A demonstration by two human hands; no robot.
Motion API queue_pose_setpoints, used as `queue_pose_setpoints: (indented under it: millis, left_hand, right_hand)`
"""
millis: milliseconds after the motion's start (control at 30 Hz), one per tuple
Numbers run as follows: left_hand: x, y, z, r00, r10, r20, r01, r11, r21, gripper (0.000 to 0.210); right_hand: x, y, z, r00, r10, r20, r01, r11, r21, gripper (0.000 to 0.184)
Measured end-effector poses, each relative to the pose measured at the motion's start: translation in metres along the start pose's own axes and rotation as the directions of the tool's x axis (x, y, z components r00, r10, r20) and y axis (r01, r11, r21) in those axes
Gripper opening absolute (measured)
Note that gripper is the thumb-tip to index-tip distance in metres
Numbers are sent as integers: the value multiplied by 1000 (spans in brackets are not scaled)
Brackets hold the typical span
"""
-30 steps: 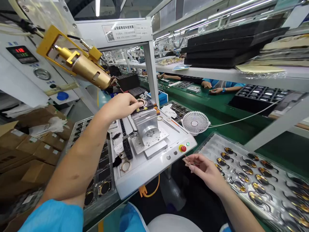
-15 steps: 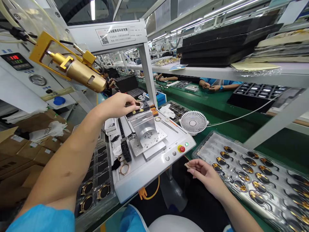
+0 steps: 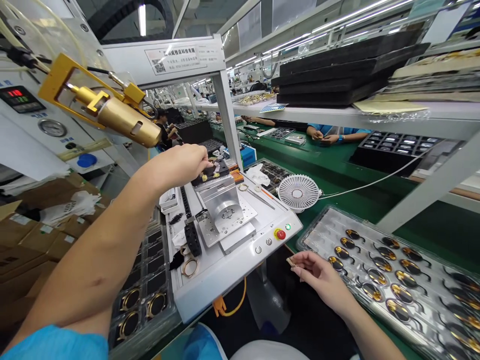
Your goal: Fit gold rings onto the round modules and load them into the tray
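Note:
My left hand (image 3: 185,162) reaches to the black fixture (image 3: 221,169) on top of a silver metal block (image 3: 224,200). Its fingers are curled together at the fixture's left part; what they grip, if anything, is hidden. Yellow bits (image 3: 204,177) show on the fixture's front edge. Above and behind this hand hangs a gold dispensing cylinder (image 3: 129,120). Held low in front of the machine, my right hand (image 3: 317,272) pinches a tiny pale piece (image 3: 290,261) between thumb and fingertips, too small to name. Right of that hand lies a clear tray (image 3: 318,227) of round dark lens-like parts with black tails.
A white fan (image 3: 299,193) stands behind the machine's red button (image 3: 279,234). Tweezers (image 3: 258,196) and a gold ring (image 3: 190,267) lie on the machine base. Left of it is a tray with round watch-like cases (image 3: 156,304). A co-worker's hands (image 3: 325,137) show across the bench.
My left hand's fingers have curled in more at the fixture, and the dark round part under them is now mostly hidden. The right hand keeps its pinch. The view has shifted slightly.

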State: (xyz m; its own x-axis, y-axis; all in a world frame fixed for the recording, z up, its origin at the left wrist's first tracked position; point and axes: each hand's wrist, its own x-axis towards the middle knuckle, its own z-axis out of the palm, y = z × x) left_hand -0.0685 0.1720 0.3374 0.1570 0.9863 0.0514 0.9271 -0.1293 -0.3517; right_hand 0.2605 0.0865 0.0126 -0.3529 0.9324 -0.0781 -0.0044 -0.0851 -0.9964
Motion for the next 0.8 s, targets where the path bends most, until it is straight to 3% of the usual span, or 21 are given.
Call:
queue_pose_setpoints:
  millis: [133,200,300,367,433,533,600,667,800]
  left_hand:
    - [0,-1,3,997,59,49,-60,998,17,33]
    - [-2,0,5,999,33,14,-33,999,-16,35]
    - [-10,2,10,998,-33,-56,25,990,-142,40]
    - [-19,3,16,998,-9,-61,-7,967,-256,43]
    - [-29,4,27,996,31,-83,-59,935,-351,52]
    - [-40,3,47,983,61,-174,-131,896,-425,82]
    - [-40,2,59,973,68,-220,-160,884,-439,91]
    - [-38,-2,66,967,75,-243,-180,875,-449,89]
    - [-51,-7,69,947,64,-316,-215,855,-471,75]
  right_hand:
    - [1,2,0,1000,-7,-5,7,1000,3,48]
    - [1,4,1,1000,-9,-10,9,1000,6,48]
    - [1,7,2,1000,0,-5,0,1000,10,47]
    - [1,10,2,1000,4,2,-4,1000,14,46]
    - [1,14,1,1000,3,-1,-3,1000,23,45]
    - [10,19,-1,998,-11,-55,12,1000,18,50]
    - [23,20,-2,993,-40,-108,32,996,-79,61]
    - [38,17,-2,989,-73,-128,33,957,-289,73]
    - [57,9,1,995,-74,-66,8,723,-691,84]
